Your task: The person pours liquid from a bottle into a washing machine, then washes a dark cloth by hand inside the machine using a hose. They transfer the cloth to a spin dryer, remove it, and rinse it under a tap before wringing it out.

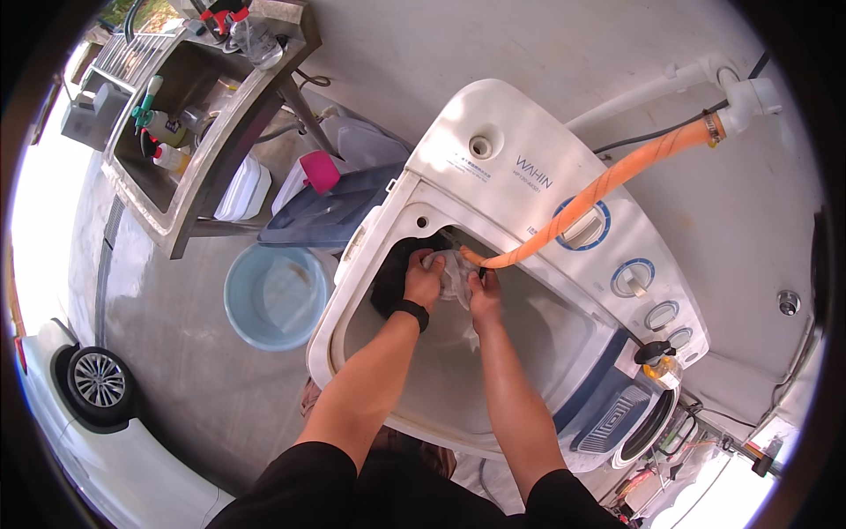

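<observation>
Both hands reach into the open wash tub point(529, 370) of a white Wahin twin-tub washing machine point(456, 155). My left hand point(425, 278), with a black band on the wrist, grips a pale, thin wet cloth point(453, 274). My right hand point(484, 294) holds the cloth's other side, close to the end of an orange hose point(529, 248). Whether the right fingers also touch the hose is hard to tell. A black item point(396, 274), perhaps fabric, lies in the tub beside my left hand. Greyish water seems to fill the tub.
Left of the machine stand a light blue basin point(277, 297) and a steel sink point(215, 155) with spray bottles. The hose runs from a white wall pipe point(747, 106) across the control panel. An amber spray bottle point(661, 371) sits at right. A car point(99, 449) is at lower left.
</observation>
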`<state>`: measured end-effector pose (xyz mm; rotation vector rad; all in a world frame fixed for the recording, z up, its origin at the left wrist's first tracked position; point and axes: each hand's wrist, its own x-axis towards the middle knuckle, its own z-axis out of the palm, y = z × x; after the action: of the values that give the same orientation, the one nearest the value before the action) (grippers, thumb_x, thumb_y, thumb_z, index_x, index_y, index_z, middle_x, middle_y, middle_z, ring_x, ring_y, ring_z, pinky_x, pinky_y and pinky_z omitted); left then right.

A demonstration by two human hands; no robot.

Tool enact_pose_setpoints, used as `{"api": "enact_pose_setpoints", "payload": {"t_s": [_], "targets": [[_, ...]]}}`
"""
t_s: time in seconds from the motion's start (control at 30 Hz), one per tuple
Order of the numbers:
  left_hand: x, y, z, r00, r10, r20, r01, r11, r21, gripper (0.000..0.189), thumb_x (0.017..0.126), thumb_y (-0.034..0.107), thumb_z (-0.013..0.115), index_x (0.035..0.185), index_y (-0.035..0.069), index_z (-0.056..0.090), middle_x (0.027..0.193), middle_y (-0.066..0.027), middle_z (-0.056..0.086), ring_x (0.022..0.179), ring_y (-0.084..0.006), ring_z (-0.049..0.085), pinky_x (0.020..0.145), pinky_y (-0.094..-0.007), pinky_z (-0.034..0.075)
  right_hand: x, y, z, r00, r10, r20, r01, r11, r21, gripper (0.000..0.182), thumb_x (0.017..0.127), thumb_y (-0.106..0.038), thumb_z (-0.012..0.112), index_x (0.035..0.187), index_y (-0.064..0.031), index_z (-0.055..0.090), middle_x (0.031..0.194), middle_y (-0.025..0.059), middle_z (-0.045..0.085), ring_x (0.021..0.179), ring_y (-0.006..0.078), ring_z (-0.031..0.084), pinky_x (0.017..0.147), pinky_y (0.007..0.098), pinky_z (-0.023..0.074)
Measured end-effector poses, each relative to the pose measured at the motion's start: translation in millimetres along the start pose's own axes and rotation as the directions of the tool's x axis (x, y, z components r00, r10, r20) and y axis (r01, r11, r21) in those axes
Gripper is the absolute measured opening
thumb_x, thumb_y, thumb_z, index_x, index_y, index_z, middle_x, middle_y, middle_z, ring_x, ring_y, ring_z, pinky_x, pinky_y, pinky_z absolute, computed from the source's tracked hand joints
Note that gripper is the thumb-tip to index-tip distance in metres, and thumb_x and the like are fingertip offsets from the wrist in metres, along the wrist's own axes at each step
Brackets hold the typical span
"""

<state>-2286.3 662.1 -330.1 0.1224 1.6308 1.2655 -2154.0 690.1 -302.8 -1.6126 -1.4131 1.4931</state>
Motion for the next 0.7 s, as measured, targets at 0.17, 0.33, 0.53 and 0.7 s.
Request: {"api": "enact_pose_setpoints", "payload": {"t_s": [0.17,0.33,0.53,0.7], "targets": [[46.5,12.4,-6.2,0.965,-0.159,0.209,0.23,0.895,-0.383,0.036,0.092,0.006,0.065,0.126,0.0,0.057,0.119,-0.0119,0.063,0.104,-0.0233,0.06,0.091,-0.035,0.048,70.2,25.2,17.3,0.981,0.171,0.094,-0.195,0.886,0.42,0.051,0.086,-0.007,0.07,0.133,-0.0006,0.053,0.132,0.0097,0.057,0.122,0.0216,0.052,0.104,0.0346,0.0423],[42.8,31.4,7.6,0.925,-0.228,0.305,0.356,0.801,-0.481,0.034,0.089,0.001,0.067,0.122,0.0,0.061,0.117,-0.0093,0.065,0.104,-0.0229,0.061,0.092,-0.0368,0.049,120.2,145.8,-9.9,0.99,-0.04,0.137,-0.039,0.847,0.531,0.052,0.08,-0.006,0.076,0.128,-0.0002,0.058,0.128,0.009,0.057,0.119,0.0232,0.053,0.104,0.0356,0.0429],[52.2,20.9,7.9,0.974,-0.127,0.19,0.122,0.992,0.04,0.024,0.097,0.007,0.058,0.118,-0.004,0.062,0.115,-0.0126,0.067,0.109,-0.0251,0.064,0.094,-0.0331,0.052,123.5,145.8,-1.8,0.959,0.18,0.218,-0.133,0.968,-0.214,0.056,0.09,-0.039,0.069,0.132,-0.0026,0.062,0.138,0.0152,0.059,0.134,0.0269,0.048,0.113,0.0388,0.0331],[59.6,2.4,16.1,0.906,0.189,0.378,-0.361,0.811,0.46,0.025,0.099,0.016,0.053,0.113,0.0,0.066,0.112,-0.0114,0.068,0.103,-0.0242,0.065,0.09,-0.0332,0.053,130.9,128.1,-28.3,0.924,0.163,0.346,-0.056,0.953,-0.297,0.061,0.095,-0.046,0.059,0.139,-0.0039,0.056,0.143,0.0143,0.054,0.134,0.0284,0.048,0.111,0.0395,0.0356]]}}
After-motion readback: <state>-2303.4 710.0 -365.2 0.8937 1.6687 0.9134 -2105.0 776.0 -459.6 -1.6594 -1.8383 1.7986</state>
